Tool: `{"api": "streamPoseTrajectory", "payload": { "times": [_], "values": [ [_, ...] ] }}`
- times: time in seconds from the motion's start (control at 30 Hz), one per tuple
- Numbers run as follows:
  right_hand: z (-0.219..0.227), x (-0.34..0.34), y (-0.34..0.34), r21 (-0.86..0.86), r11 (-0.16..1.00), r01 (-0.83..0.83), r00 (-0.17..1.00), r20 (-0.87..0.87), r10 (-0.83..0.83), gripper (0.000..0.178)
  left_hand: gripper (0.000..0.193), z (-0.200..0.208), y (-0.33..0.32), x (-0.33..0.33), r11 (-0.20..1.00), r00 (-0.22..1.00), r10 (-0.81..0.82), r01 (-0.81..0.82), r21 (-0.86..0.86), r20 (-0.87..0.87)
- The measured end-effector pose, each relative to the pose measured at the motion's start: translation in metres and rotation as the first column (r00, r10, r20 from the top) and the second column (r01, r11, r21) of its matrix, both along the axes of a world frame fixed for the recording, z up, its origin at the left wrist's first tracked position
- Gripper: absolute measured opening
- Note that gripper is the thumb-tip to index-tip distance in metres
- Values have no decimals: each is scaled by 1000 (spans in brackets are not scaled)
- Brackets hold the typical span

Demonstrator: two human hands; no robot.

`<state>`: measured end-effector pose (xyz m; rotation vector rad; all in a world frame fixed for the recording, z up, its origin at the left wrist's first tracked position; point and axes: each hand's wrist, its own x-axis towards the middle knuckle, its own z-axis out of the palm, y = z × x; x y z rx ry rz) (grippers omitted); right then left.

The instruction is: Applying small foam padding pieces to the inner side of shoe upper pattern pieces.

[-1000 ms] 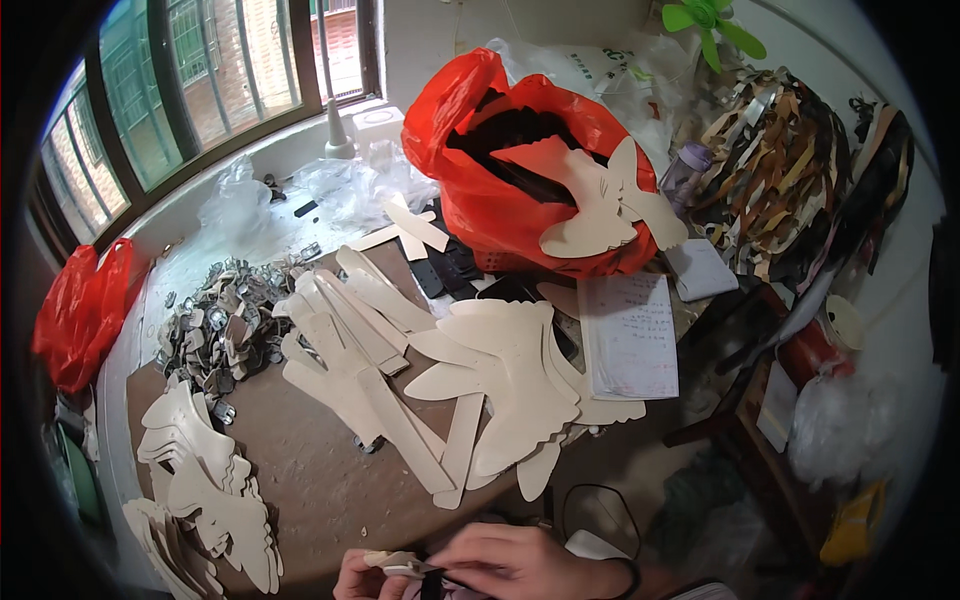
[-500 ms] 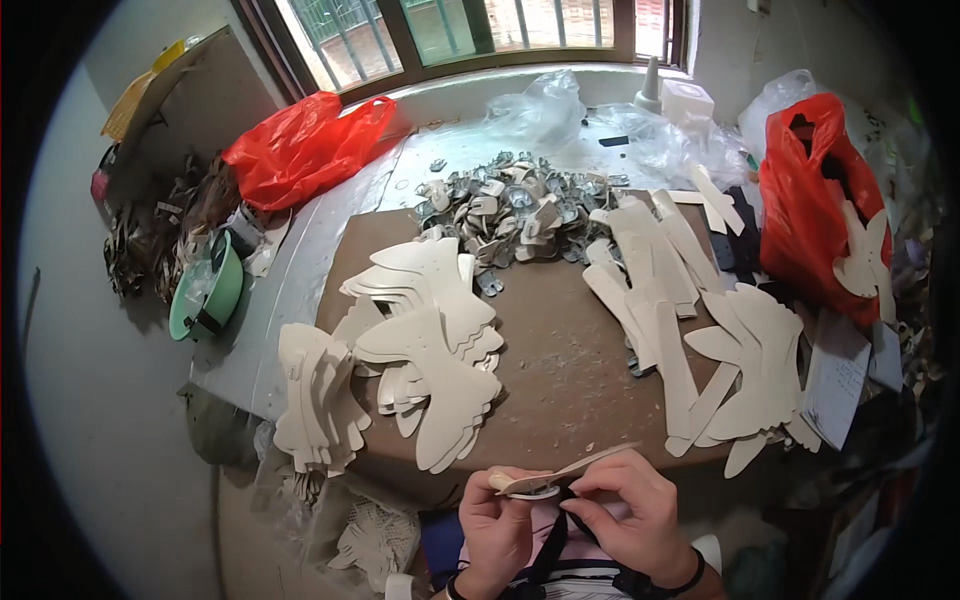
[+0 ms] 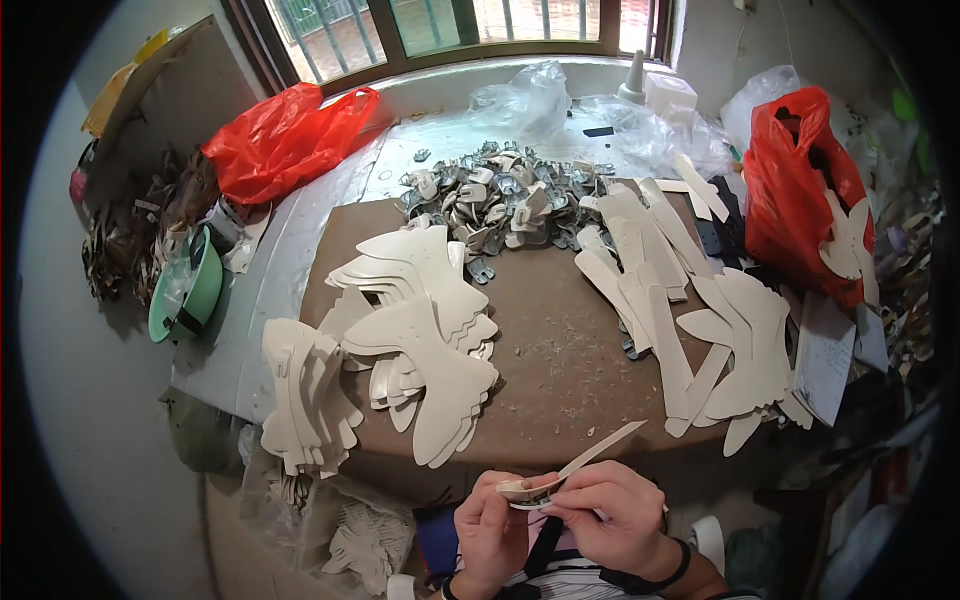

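Note:
Close to my body, below the near table edge, both hands hold a thin cream strap (image 3: pixel 603 445). Its long free end points up and to the right, past my right fingers. My left hand (image 3: pixel 487 528) is closed on the rounded end, where a small pale, shiny-edged piece (image 3: pixel 531 503) shows, perhaps a buckle. Fingers and thumb of my right hand (image 3: pixel 612 512) pinch the strap beside that piece. Just what lies between the fingertips is partly hidden. Ahead on the brown tabletop (image 3: pixel 570 370) sits a heap of metal buckles with cream tabs (image 3: pixel 530 205).
Cream wing-shaped cut pieces (image 3: pixel 420 335) lie stacked at left, beside another curved stack (image 3: pixel 295 385). Straps (image 3: pixel 640 240) and more shaped pieces (image 3: pixel 745 340) lie at right. Red bags (image 3: pixel 285 140) stand far left and far right (image 3: pixel 795 200). A green basin (image 3: pixel 195 290) is at left.
The strap's free end has swung upward and stands out more steeply. My right fingers have shifted along it toward the small piece. The whole view has moved slightly.

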<state>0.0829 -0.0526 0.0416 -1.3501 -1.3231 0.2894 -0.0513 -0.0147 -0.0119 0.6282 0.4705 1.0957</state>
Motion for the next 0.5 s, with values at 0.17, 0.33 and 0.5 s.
{"api": "streamPoseTrajectory", "payload": {
  "times": [0.17,0.33,0.5],
  "values": [
    [0,-2,1,-17,1000,-14,999,-38,13,19,29,-8,-7,2,998,998,64,-64,-16,5],
    [0,2,-1,-61,998,-35,987,-156,25,18,24,-6,-5,4,995,998,68,-68,70,9],
    [2,5,-7,-152,988,23,987,-152,-47,17,19,-5,-3,7,981,997,16,-1,194,-77]
  ]
}}
